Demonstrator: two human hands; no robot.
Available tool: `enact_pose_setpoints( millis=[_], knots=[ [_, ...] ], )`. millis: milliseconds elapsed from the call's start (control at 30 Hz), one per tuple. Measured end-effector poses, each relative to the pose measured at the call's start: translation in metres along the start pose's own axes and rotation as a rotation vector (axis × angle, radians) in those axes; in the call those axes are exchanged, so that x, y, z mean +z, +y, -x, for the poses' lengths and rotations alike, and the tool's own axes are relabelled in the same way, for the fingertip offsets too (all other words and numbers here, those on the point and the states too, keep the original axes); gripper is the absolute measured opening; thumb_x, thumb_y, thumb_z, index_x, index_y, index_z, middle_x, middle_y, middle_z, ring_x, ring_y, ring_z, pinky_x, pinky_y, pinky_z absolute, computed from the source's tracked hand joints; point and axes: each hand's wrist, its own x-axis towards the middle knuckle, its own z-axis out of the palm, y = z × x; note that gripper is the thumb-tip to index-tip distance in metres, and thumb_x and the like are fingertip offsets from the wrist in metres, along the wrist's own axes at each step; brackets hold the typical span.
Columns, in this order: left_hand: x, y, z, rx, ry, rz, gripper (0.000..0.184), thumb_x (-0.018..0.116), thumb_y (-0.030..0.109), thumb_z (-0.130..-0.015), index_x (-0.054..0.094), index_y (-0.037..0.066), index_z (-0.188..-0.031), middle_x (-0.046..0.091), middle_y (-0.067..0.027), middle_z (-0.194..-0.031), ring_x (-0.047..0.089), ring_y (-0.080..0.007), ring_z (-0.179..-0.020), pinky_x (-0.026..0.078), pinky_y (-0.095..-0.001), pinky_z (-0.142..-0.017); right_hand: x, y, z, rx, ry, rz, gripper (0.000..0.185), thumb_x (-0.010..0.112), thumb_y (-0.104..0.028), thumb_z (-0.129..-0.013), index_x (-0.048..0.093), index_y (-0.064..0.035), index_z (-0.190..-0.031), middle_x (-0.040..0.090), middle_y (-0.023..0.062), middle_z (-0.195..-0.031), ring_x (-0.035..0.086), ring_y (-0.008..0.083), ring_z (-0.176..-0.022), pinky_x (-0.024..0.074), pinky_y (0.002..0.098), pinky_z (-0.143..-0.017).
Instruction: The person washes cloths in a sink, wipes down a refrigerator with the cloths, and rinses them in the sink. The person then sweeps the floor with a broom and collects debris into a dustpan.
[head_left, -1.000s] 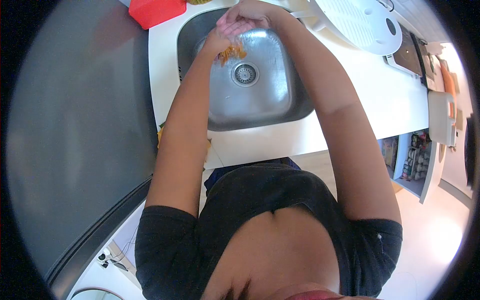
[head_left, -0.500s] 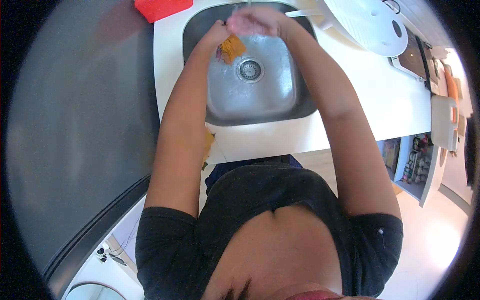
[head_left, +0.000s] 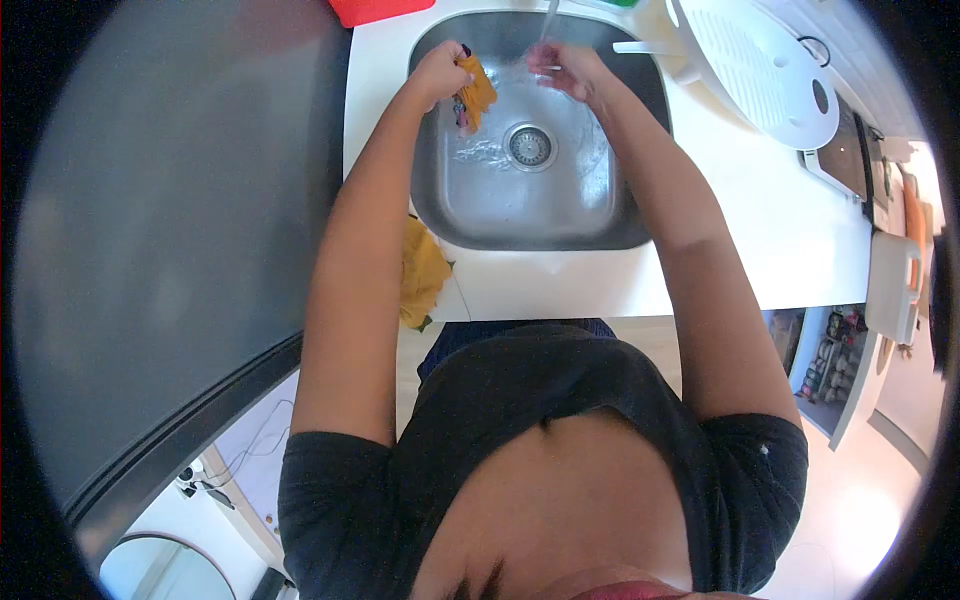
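Over the left side of the metal sink, my left hand is closed on a bunched mustard-yellow cloth, which has a patch of purplish pattern at its lower edge. A thin stream of water falls at the back of the sink. My right hand is under or beside that stream with its fingers apart, holding nothing. The drain strainer lies between and below the two hands, on the wet sink floor.
Another yellow cloth hangs at the counter's front edge by my left forearm. A white dish rack stands right of the sink, a red container at back left. An open drawer juts out at the right.
My hands have moved apart: the right has gone right, away from the cloth, to the water. The left still grips the cloth. The whole view has shifted slightly, showing more of the hanging cloth.
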Motion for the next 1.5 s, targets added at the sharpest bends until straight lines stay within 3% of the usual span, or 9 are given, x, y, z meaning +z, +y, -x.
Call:
enact_pose_setpoints(
  millis=[100,400,600,667,800,1067,1167,1400,1500],
  knots=[
    [-0.005,0.007,-0.002,0.054,0.089,-0.102,0.034,0.064,0.005,-0.069,0.051,0.0,-0.101,0.058,-0.0172,-0.097,0.058,-0.026,-0.088,0.046,-0.0339,-0.076,-0.002,-0.022,-0.018,-0.128,0.034,-0.161,0.022,0.042,-0.018,-0.088,0.058,-0.003,-0.086,0.06,0.0084,-0.078,0.057,0.0163,-0.064,0.0507,0.0329,-0.059],
    [-0.049,0.025,-0.023,0.158,0.203,-0.083,0.033,0.064,0.009,-0.074,0.05,0.0,-0.103,0.058,-0.0122,-0.093,0.055,-0.0205,-0.085,0.044,-0.0305,-0.074,0.092,0.03,-0.005,0.183,-0.233,-0.248,0.03,0.041,-0.018,-0.088,0.056,0.0049,-0.1,0.061,0.0161,-0.095,0.061,0.0244,-0.087,0.0524,0.032,-0.076],
    [-0.05,0.036,-0.016,0.167,0.16,-0.101,0.031,0.062,0.008,-0.076,0.05,-0.002,-0.102,0.057,-0.0119,-0.095,0.055,-0.0189,-0.084,0.043,-0.0295,-0.073,0.193,0.085,0.109,-0.327,-0.258,-0.04,0.052,0.041,-0.027,-0.091,0.025,-0.0031,-0.134,0.028,0.0207,-0.136,0.029,0.0328,-0.124,0.0189,0.0389,-0.106],
    [-0.044,0.027,-0.015,0.106,0.095,0.009,0.032,0.062,0.007,-0.075,0.049,-0.002,-0.103,0.057,-0.0111,-0.094,0.055,-0.0176,-0.082,0.044,-0.0299,-0.071,0.181,0.116,0.131,-0.107,-0.509,0.328,0.065,0.035,-0.041,-0.092,0.005,-0.0069,-0.139,0.008,0.0149,-0.144,0.022,0.0309,-0.128,0.0195,0.0365,-0.105],
    [-0.03,0.007,-0.024,0.075,0.089,0.085,0.035,0.064,0.008,-0.072,0.052,-0.002,-0.103,0.058,-0.014,-0.096,0.057,-0.0234,-0.088,0.044,-0.0329,-0.077,0.08,0.149,0.126,0.394,-1.217,0.385,0.068,0.014,-0.054,-0.091,0.014,-0.006,-0.139,0.014,0.0134,-0.145,0.017,0.0262,-0.132,0.0198,0.0386,-0.104],
    [-0.016,0.005,-0.018,-0.014,0.039,0.115,0.033,0.063,0.005,-0.074,0.049,-0.001,-0.104,0.057,-0.016,-0.093,0.057,-0.022,-0.083,0.046,-0.0314,-0.073,-0.089,0.099,0.135,0.552,-0.752,2.134,0.049,0.038,-0.039,-0.088,0.041,-0.0146,-0.13,0.032,0.0073,-0.139,0.027,0.0224,-0.129,0.0211,0.0389,-0.104],
    [-0.015,0.008,-0.001,-0.014,0.031,0.096,0.033,0.063,0.004,-0.073,0.049,0.0,-0.102,0.057,-0.016,-0.091,0.057,-0.0233,-0.083,0.045,-0.0319,-0.074,-0.09,0.048,0.103,0.096,-0.341,2.42,0.044,0.04,-0.034,-0.087,0.047,-0.0148,-0.125,0.039,0.0059,-0.135,0.035,0.0199,-0.124,0.0244,0.0387,-0.102],
    [0.008,-0.004,0.015,-0.023,-0.128,0.027,0.035,0.063,0.009,-0.071,0.049,-0.002,-0.101,0.058,-0.0197,-0.094,0.057,-0.0283,-0.089,0.044,-0.0358,-0.078,-0.077,-0.03,-0.049,-0.091,0.057,2.018,0.029,0.045,-0.026,-0.081,0.059,-0.0068,-0.098,0.059,0.016,-0.1,0.057,0.0297,-0.096,0.0452,0.0421,-0.079],
    [0.023,0.0,0.012,-0.035,-0.157,-0.013,0.035,0.059,0.01,-0.072,0.049,-0.002,-0.103,0.057,-0.0224,-0.099,0.056,-0.0317,-0.095,0.043,-0.0367,-0.081,-0.036,-0.025,-0.089,-0.485,0.227,1.873,0.028,0.048,-0.025,-0.08,0.064,-0.0054,-0.09,0.064,0.0173,-0.09,0.064,0.0287,-0.079,0.0494,0.0474,-0.07]
  ],
)
